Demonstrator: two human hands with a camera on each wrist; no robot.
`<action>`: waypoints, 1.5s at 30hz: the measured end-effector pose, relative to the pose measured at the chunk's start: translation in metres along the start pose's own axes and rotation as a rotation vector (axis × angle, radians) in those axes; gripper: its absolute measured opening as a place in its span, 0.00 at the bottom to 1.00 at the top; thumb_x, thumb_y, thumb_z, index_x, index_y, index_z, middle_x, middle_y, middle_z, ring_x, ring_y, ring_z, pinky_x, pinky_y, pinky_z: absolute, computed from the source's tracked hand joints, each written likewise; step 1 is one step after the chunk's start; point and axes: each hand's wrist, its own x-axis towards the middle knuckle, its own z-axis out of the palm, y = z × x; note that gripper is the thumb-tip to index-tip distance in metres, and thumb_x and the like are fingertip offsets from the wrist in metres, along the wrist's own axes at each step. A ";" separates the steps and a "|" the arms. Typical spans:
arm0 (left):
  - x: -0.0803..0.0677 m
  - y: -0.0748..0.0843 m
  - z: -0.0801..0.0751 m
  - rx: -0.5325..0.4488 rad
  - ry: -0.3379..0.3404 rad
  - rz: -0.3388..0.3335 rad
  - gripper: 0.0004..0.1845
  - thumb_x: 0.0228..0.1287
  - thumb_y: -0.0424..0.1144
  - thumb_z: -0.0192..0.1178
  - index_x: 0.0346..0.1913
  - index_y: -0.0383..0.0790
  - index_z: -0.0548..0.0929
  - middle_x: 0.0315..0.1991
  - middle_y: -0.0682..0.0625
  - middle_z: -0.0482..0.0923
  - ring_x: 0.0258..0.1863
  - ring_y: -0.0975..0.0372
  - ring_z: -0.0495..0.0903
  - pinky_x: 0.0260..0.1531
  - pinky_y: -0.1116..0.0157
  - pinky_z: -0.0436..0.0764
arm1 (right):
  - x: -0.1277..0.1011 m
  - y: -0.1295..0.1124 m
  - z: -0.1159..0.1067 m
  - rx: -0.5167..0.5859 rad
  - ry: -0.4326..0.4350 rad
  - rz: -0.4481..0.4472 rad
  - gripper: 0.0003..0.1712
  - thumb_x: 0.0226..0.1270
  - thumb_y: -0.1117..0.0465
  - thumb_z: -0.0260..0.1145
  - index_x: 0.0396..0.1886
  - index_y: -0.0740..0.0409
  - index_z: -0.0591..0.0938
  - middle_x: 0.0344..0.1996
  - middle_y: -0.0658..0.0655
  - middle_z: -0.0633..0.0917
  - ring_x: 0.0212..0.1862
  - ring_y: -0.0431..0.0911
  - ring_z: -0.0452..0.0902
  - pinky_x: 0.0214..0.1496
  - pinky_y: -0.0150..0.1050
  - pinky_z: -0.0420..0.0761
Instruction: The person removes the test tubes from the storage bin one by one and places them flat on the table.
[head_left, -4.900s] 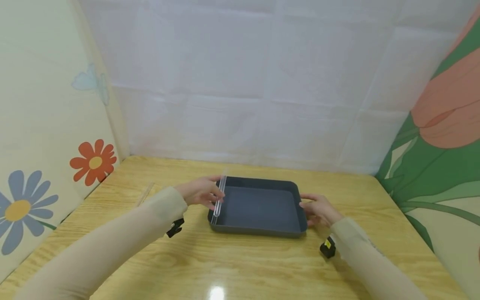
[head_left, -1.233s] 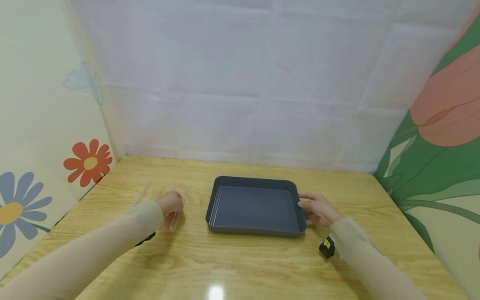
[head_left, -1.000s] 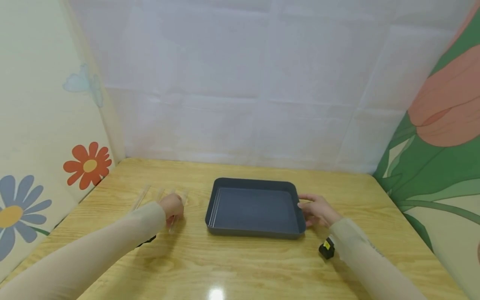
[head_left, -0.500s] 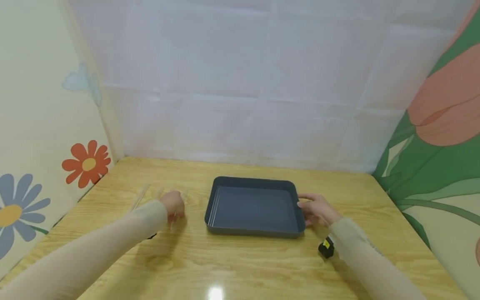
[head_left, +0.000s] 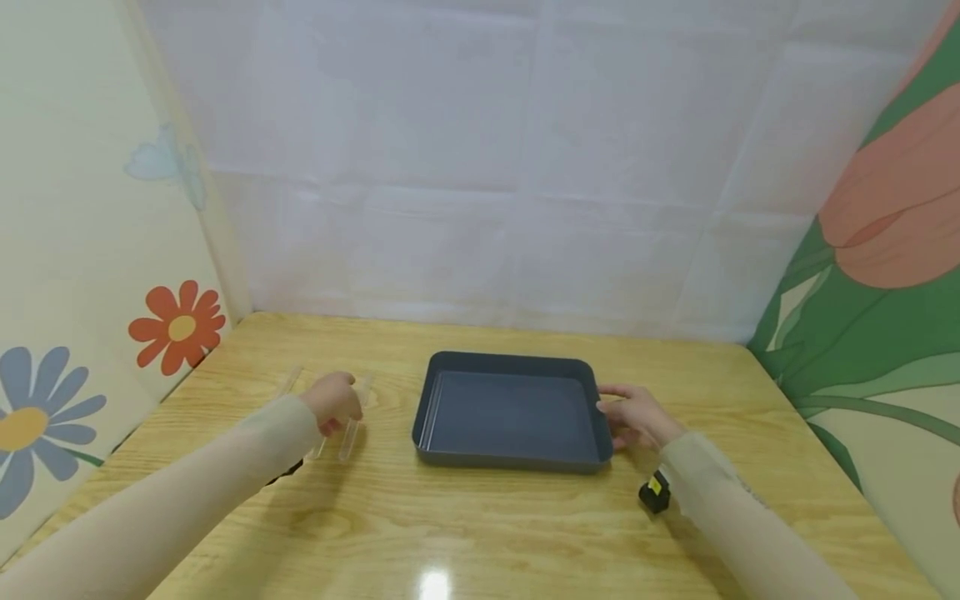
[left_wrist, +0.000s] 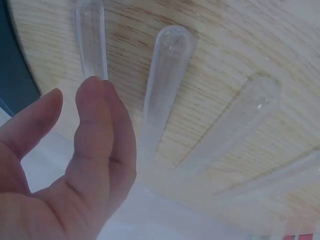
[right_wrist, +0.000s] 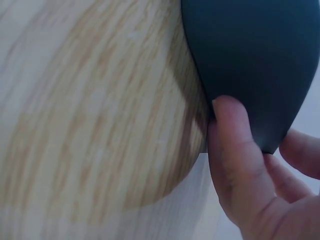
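Observation:
My left hand (head_left: 332,402) is over a group of clear test tubes on the table's left side. In the left wrist view its fingertips meet the near part of one test tube (left_wrist: 92,42), while the thumb stands apart from it. Beside it lie more round-ended test tubes, such as the test tube (left_wrist: 167,80). A dark grey rectangular tray (head_left: 517,461) sits mid-table, with clear tubes (head_left: 432,412) lying along its left inner wall. My right hand (head_left: 636,417) holds the tray's right wall, its fingers (right_wrist: 232,120) against the outside.
The wooden table (head_left: 480,533) reaches back to a white cloth (head_left: 480,167). Flower-printed panels stand at left and right. A black wrist camera (head_left: 655,493) hangs below the right sleeve, near the tabletop.
Earlier my left hand held a clear tube over the tray's left side; now tubes lie there and the hand is back left over the others, lately shifted slightly left. The right hand stays.

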 end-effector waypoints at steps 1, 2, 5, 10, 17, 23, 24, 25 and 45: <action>-0.001 0.000 0.000 -0.011 0.002 0.001 0.39 0.59 0.25 0.57 0.69 0.17 0.50 0.57 0.22 0.64 0.26 0.53 0.73 0.25 0.61 0.80 | 0.000 0.000 0.000 -0.002 -0.005 -0.002 0.31 0.74 0.68 0.54 0.73 0.69 0.59 0.43 0.66 0.85 0.36 0.48 0.83 0.28 0.44 0.83; -0.002 0.001 0.000 -0.023 0.005 0.002 0.39 0.59 0.24 0.57 0.69 0.17 0.50 0.58 0.21 0.64 0.25 0.54 0.73 0.24 0.62 0.79 | 0.000 0.000 0.000 -0.001 -0.004 -0.003 0.30 0.74 0.69 0.54 0.73 0.69 0.59 0.43 0.66 0.85 0.36 0.48 0.83 0.28 0.44 0.83; -0.005 0.002 0.000 -0.051 0.013 0.013 0.38 0.58 0.24 0.56 0.69 0.17 0.50 0.60 0.20 0.61 0.21 0.57 0.71 0.21 0.64 0.78 | 0.000 0.000 0.000 -0.008 -0.005 -0.007 0.30 0.74 0.69 0.54 0.73 0.69 0.59 0.42 0.65 0.85 0.35 0.48 0.83 0.27 0.43 0.83; -0.009 0.006 -0.004 -0.103 0.006 0.059 0.36 0.61 0.26 0.55 0.69 0.16 0.52 0.59 0.20 0.63 0.18 0.61 0.72 0.20 0.67 0.78 | 0.001 0.001 -0.001 -0.003 -0.006 -0.006 0.31 0.74 0.68 0.54 0.73 0.69 0.59 0.40 0.63 0.85 0.34 0.48 0.83 0.27 0.43 0.83; -0.014 0.015 -0.010 -0.202 -0.042 0.110 0.34 0.64 0.27 0.55 0.69 0.17 0.53 0.53 0.26 0.71 0.26 0.58 0.78 0.28 0.63 0.83 | 0.000 0.001 -0.001 -0.003 -0.010 -0.009 0.31 0.74 0.68 0.54 0.73 0.69 0.59 0.41 0.65 0.85 0.34 0.48 0.83 0.27 0.43 0.83; -0.015 0.022 -0.008 -0.257 -0.091 0.096 0.33 0.66 0.27 0.53 0.69 0.17 0.53 0.57 0.24 0.70 0.31 0.57 0.81 0.34 0.62 0.84 | -0.001 0.000 -0.001 -0.002 -0.014 -0.006 0.31 0.74 0.68 0.54 0.73 0.69 0.58 0.42 0.65 0.85 0.35 0.48 0.83 0.27 0.43 0.83; -0.015 0.023 -0.007 -0.266 -0.102 0.097 0.33 0.66 0.27 0.53 0.69 0.17 0.53 0.57 0.23 0.69 0.31 0.58 0.81 0.35 0.62 0.84 | -0.001 0.000 -0.001 -0.002 -0.015 -0.007 0.31 0.74 0.68 0.53 0.73 0.69 0.58 0.42 0.65 0.85 0.35 0.48 0.83 0.27 0.43 0.83; -0.016 0.024 -0.007 -0.275 -0.111 0.098 0.33 0.66 0.27 0.53 0.69 0.17 0.52 0.57 0.23 0.69 0.31 0.59 0.81 0.35 0.63 0.84 | -0.001 0.000 -0.001 0.001 -0.011 -0.004 0.30 0.74 0.68 0.54 0.73 0.68 0.59 0.41 0.65 0.85 0.35 0.48 0.83 0.27 0.43 0.83; -0.014 0.053 0.008 -0.443 -0.282 0.141 0.34 0.67 0.26 0.50 0.72 0.21 0.49 0.67 0.23 0.57 0.50 0.47 0.79 0.48 0.59 0.81 | 0.001 0.000 -0.003 -0.030 0.003 0.006 0.30 0.74 0.68 0.54 0.73 0.67 0.60 0.43 0.63 0.85 0.35 0.47 0.82 0.28 0.42 0.83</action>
